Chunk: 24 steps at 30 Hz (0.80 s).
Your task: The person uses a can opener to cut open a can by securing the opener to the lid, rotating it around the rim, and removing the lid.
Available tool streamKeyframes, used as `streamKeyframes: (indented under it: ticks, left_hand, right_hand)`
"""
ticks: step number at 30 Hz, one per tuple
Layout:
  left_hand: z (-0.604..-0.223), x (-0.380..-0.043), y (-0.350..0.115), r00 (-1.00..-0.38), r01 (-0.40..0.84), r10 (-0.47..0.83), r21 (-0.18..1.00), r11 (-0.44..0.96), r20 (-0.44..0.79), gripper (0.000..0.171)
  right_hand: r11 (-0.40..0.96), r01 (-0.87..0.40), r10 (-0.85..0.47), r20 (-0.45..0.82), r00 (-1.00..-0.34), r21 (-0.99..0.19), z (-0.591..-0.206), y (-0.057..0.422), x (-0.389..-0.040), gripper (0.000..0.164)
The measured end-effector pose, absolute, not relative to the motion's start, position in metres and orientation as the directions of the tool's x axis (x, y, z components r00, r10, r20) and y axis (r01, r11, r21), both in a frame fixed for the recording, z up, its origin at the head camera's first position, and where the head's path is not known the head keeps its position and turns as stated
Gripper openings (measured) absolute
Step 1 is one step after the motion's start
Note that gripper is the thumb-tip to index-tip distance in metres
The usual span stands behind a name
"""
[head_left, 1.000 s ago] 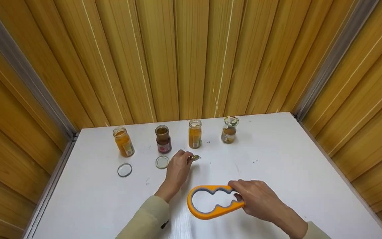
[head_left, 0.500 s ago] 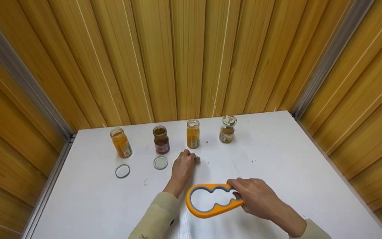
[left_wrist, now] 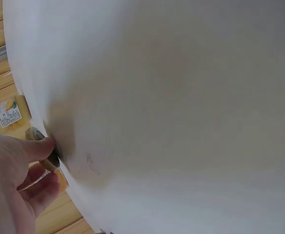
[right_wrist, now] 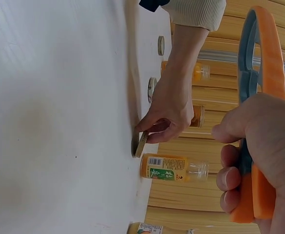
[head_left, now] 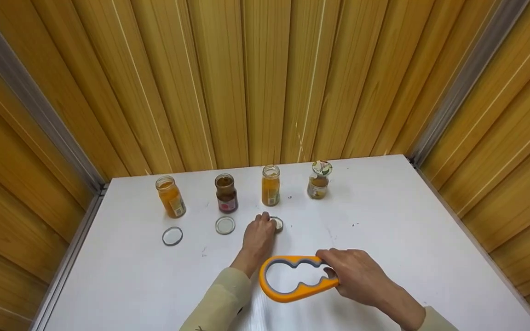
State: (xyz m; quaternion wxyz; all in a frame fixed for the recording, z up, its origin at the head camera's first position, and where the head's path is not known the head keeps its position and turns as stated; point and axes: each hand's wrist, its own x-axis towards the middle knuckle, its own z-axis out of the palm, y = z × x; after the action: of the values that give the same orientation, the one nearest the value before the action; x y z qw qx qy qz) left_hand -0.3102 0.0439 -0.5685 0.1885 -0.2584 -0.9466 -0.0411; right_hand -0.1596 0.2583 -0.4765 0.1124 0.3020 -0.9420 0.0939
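Observation:
My left hand (head_left: 259,236) pinches a round metal jar lid (head_left: 278,224) between thumb and fingers, low over the white table. In the right wrist view that lid (right_wrist: 140,145) stands tilted, its lower edge at or near the tabletop. Just behind it is an open glass jar of orange contents (head_left: 271,189). My right hand (head_left: 359,278) grips one end of an orange-and-grey jar opener (head_left: 285,298), raised over the front of the table. The opener's toothed loop points left, with nothing inside it.
An open orange jar (head_left: 171,201) and an open dark jar (head_left: 227,198) stand at left. Before them lie two lids, one left (head_left: 172,236), one right (head_left: 225,225). A jar with a patterned lid (head_left: 318,186) stands rightmost. Wood-patterned walls (head_left: 265,82) enclose the table (head_left: 407,220).
My left hand has turned the lid from edge-on so its pale inner face shows, and shifted slightly right and toward me. The right hand and jar opener stay about the same.

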Motion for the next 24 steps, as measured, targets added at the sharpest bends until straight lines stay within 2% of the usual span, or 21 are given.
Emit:
streamKeyframes:
  ticks: [6, 14, 18, 24]
  left_hand:
    - [-0.5683, -0.3127, 0.042, -0.823, 0.482, 0.453, -0.001, 0.876, 0.342, 0.019]
    - [-0.5629, -0.3132, 0.0408, -0.885, 0.432, 0.407, 0.078, 0.898, 0.226, 0.031]
    - [-0.5634, -0.3165, 0.0385, -0.904, 0.402, 0.369, 0.132, 0.906, 0.217, 0.035]
    - [-0.5654, -0.3193, 0.0365, -0.905, 0.389, 0.358, 0.11, 0.915, 0.229, 0.034]
  right_hand:
    - [0.807, -0.579, -0.539, 0.256, -0.802, -0.117, -0.4752, 0.2581, -0.1603, 0.038]
    - [0.813, -0.569, -0.528, 0.256, -0.81, -0.125, -0.4774, 0.2605, -0.1598, 0.04]
    - [0.818, -0.56, -0.523, 0.236, -0.819, -0.131, -0.4787, 0.2613, -0.159, 0.04]
    - [0.819, -0.559, -0.523, 0.235, -0.819, -0.125, -0.4811, 0.2629, -0.1577, 0.038]
